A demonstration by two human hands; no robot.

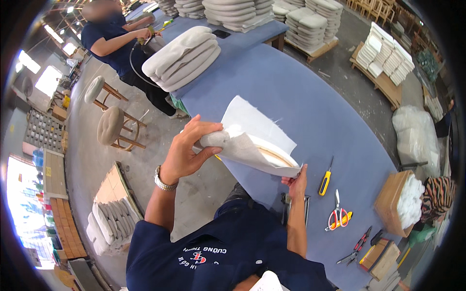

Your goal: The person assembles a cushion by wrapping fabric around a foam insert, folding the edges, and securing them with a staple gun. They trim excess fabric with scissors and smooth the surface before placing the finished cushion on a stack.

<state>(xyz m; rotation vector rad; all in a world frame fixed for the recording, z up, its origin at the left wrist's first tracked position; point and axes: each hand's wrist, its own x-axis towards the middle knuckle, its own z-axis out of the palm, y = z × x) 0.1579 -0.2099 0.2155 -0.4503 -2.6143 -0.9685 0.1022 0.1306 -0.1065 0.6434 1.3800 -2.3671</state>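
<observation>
Evidently, left fingers [206, 128] wrap and right fingers [288, 181] pinch a curved, cloth-covered cushion [245, 151].

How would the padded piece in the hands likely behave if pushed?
The padded piece likely has a stiff core: a curved tan edge shows at its opening. Its rounded grey end looks plump, so probably gives. The thin, frayed white flap may fold easily.

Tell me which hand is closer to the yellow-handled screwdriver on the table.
The right hand. It grips the padded piece just left of the screwdriver; the left hand holds that piece's opposite end, farther left.
</observation>
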